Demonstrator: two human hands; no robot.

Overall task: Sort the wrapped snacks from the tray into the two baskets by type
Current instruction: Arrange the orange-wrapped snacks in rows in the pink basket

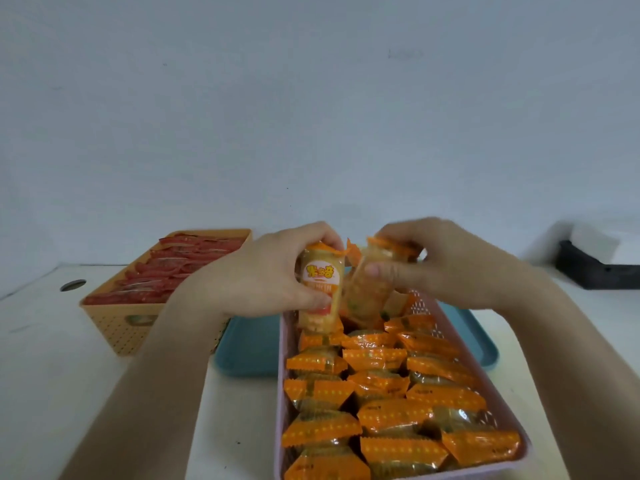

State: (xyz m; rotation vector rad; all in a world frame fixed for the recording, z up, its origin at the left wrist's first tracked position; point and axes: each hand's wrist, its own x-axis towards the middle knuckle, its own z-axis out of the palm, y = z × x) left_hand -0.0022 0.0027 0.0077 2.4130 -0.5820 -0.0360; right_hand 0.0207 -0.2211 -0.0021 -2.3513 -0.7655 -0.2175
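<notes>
Both hands hover over the far end of the pink basket (282,375). The left hand (273,271) grips an upright orange-wrapped snack (321,289); the right hand (440,261) pinches a second orange snack (369,285), tilted, probably to slot each into the rows below. The teal tray (249,344) lies beneath.

I'm seeing orange wrappers (375,355) with yellow dots in the pink basket (281,382), red wrappers (162,271) in the hole-patterned tan-orange basket (114,334), teal tray (249,344), white table (41,358)
</notes>
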